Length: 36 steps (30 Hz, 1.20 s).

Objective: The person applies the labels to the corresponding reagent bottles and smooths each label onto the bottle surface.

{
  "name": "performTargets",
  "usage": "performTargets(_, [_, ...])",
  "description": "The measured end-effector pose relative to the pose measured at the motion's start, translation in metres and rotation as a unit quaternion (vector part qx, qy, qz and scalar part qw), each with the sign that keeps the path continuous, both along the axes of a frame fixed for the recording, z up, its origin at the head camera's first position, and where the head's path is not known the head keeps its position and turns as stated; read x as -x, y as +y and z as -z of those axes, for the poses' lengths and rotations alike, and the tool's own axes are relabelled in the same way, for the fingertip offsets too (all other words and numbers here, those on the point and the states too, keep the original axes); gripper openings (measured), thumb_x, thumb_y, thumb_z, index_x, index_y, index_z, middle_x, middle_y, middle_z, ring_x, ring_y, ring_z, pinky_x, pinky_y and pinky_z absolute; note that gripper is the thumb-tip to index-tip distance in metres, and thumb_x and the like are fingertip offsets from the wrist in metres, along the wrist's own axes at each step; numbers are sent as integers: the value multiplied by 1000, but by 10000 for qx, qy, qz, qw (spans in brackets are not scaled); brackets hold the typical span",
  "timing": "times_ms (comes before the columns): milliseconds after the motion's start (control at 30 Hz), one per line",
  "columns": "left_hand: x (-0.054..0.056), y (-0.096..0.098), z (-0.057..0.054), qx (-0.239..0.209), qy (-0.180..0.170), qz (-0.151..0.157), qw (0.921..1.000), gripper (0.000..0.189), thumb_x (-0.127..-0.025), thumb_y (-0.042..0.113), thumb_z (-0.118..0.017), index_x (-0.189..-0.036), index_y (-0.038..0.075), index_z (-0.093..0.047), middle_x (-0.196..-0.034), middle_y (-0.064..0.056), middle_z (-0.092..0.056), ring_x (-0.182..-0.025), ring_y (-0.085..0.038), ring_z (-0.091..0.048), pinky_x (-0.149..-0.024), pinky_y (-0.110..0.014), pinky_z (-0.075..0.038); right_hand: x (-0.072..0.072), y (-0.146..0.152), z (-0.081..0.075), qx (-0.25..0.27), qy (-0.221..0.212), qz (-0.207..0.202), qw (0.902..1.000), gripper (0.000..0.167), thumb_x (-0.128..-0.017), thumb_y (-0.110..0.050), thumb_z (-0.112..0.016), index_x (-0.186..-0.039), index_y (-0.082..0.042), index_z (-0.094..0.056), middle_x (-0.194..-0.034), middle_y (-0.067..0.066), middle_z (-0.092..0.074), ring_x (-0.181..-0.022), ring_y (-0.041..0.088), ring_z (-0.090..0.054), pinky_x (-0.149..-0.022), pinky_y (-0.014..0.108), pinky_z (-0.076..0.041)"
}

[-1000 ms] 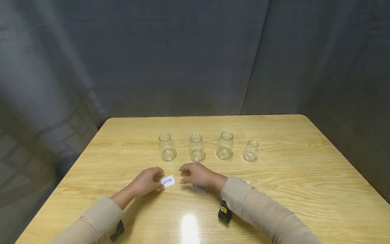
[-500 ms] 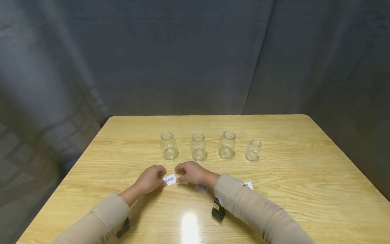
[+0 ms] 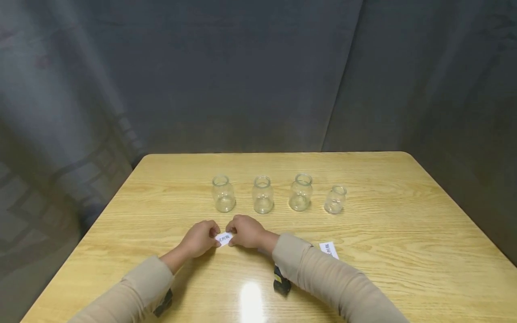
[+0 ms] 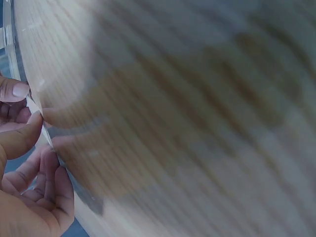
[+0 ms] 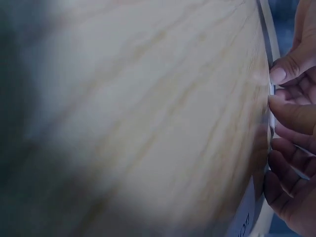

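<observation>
Over the near middle of the wooden table, a small white label (image 3: 224,238) with handwritten characters is stretched between two hands. My left hand (image 3: 199,239) pinches its left end between thumb and fingers. At the opposite end, my right hand (image 3: 247,232) grips the label's edge with thumb and curled fingers. Both wrist views catch the label nearly edge-on, with the fingertips of the two hands close together, low over the tabletop (image 5: 163,123). A second white label (image 3: 329,249) lies beyond the right forearm, partly covered by the sleeve.
Several clear glass jars stand upright in a row behind the hands, including a left jar (image 3: 224,194), a middle jar (image 3: 263,195) and a smaller jar (image 3: 335,200) at the right. Black devices (image 3: 281,281) sit at the wrists. A grey curtain (image 3: 242,76) hangs behind the table (image 3: 404,215).
My right hand has moved left and taken hold of the label's right end, which only the left hand held before. The label by the right sleeve has come into view; another is now covered.
</observation>
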<state>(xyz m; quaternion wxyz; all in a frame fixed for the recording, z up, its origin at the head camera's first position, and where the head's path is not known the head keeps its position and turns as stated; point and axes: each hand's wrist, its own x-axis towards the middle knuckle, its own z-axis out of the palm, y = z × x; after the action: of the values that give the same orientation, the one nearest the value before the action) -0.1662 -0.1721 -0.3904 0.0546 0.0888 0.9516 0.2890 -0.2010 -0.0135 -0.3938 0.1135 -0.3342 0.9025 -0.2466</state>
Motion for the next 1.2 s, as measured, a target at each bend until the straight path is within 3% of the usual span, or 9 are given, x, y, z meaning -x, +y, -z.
performTargets(267, [2,2,1,-146,-78,62,9998,21,-62,-1,-71,-75,5,-56,-70,0,-51,-65,-13,-47,-61,-27,-43,-2,-4,0,-28,110,136,9998,21,-68,-17,-72,-86,-10,-65,-69,-8,-44,-63,6,-42,-57,16,-37])
performTargets(600, [2,2,1,-259,-222,191,9992,21,-63,-5,-70,-72,4,-53,-73,-5,-42,-67,-16,-41,-60,-28,-38,-2,-6,-1,-204,53,116,9997,17,-67,-15,-73,-77,-11,-59,-69,-7,-43,-62,6,-41,-54,17,-37])
performTargets(800, [4,1,2,-465,-319,149,9983,23,-63,-6,-69,-74,4,-51,-73,-3,-47,-69,-15,-45,-61,-27,-41,-1,-6,0,-192,36,182,9996,20,-66,-14,-73,-76,-11,-56,-69,-6,-42,-61,7,-41,-53,17,-37])
performTargets(1200, [9,4,-2,-1020,-161,56,9946,14,-72,-8,-59,-74,4,-51,-64,0,-48,-61,-13,-44,-55,-24,-38,2,1,-2,753,-323,311,9962,21,-68,-2,-68,-76,-7,-50,-64,-2,-46,-59,8,-40,-53,18,-35])
